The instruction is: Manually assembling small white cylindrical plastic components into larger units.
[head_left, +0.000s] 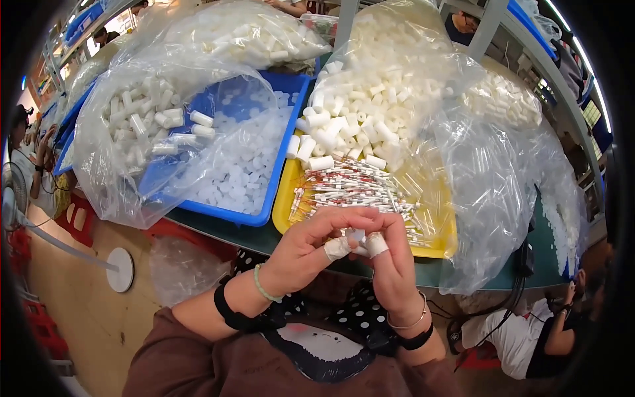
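My left hand (301,251) and my right hand (395,264) meet in front of the yellow tray (283,198), both closed in a pinch. Between their fingertips is a small translucent white plastic piece (357,235), partly hidden by the fingers. White tape wraps both thumbs. Just beyond the hands, the yellow tray holds many thin white sticks with red parts (357,188) and some clear tubes (423,198). White foam-like cylinders (322,163) are heaped at the tray's far side, spilling from a clear bag.
Left of the yellow tray, a blue tray (268,205) carries translucent discs (231,188) and an open bag of white cylinders (135,119). Clear plastic bags (486,198) drape on the right, over the green table (509,264). A fan (120,270) stands at left; other people are around.
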A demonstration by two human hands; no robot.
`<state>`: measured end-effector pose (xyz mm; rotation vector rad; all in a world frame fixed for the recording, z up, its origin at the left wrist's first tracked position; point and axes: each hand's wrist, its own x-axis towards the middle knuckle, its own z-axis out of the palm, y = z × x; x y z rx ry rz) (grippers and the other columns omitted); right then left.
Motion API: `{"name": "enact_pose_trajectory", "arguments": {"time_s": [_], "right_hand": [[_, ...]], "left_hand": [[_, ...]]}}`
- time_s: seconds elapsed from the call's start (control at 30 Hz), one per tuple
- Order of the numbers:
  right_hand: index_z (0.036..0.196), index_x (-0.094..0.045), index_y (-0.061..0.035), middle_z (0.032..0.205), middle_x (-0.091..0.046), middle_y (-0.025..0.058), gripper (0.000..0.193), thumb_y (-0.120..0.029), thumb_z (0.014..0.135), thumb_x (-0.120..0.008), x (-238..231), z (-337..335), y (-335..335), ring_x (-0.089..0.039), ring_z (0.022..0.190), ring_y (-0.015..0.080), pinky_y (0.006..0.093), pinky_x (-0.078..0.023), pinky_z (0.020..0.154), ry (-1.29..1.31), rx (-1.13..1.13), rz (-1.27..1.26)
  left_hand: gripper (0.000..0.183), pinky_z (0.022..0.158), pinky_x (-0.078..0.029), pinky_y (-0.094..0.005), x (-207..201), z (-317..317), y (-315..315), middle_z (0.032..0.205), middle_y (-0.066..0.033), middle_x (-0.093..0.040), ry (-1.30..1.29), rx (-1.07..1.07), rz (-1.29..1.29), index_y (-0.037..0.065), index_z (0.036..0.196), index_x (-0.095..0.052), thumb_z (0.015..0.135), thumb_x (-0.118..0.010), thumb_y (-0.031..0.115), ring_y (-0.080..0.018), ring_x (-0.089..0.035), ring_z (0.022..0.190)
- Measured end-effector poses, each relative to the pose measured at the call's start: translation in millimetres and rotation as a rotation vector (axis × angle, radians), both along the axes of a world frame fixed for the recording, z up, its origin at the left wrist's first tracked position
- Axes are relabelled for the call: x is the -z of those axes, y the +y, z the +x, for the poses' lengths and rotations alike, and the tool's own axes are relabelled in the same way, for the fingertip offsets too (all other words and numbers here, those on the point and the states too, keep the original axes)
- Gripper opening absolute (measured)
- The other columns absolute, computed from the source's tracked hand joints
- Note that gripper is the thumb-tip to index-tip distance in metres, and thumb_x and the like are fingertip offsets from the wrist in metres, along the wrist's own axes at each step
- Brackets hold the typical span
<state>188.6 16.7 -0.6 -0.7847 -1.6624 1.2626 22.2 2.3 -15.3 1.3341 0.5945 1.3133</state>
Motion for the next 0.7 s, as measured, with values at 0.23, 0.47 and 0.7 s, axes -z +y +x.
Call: {"name": "enact_pose_trajectory", "arguments": {"time_s": [0.23,0.47,0.7], "right_hand": [[0.108,-0.037,-0.0025,0.107,-0.051,0.0077,0.017,0.000,0.092,-0.036,-9.0,8.5,-1.0,-0.049,0.090,0.0109,0.0246,-0.042,0.081,0.246,-0.192,-0.272],[0.110,-0.033,-0.0019,0.110,-0.047,0.0103,0.026,0.007,0.087,-0.040,1.9,7.2,-4.4,-0.048,0.093,0.0112,0.0260,-0.042,0.085,0.285,-0.195,-0.213],[0.103,-0.056,-0.0050,0.093,-0.059,0.0117,0.025,-0.003,0.078,-0.061,-13.2,61.4,25.4,-0.056,0.082,0.0292,0.0385,-0.045,0.073,-0.707,0.534,0.583]], "left_hand": [[0.033,0.090,-0.045,-0.0267,5.8,3.9,-2.9,0.130,-0.0078,-0.050,-0.080,0.047,-0.008,0.006,0.126,-0.055,0.093,-0.054,0.010,-0.0139,-0.052,0.111],[0.031,0.093,-0.044,-0.0264,-3.6,7.9,-10.2,0.125,-0.0069,-0.056,0.212,-0.085,-0.021,0.003,0.123,-0.056,0.093,-0.055,0.010,-0.0127,-0.053,0.111],[0.022,0.091,-0.047,-0.0280,-2.0,2.3,-5.4,0.118,-0.0083,-0.060,-0.137,-0.016,-0.266,0.002,0.112,-0.056,0.096,-0.053,0.017,-0.0134,-0.058,0.105]]}}
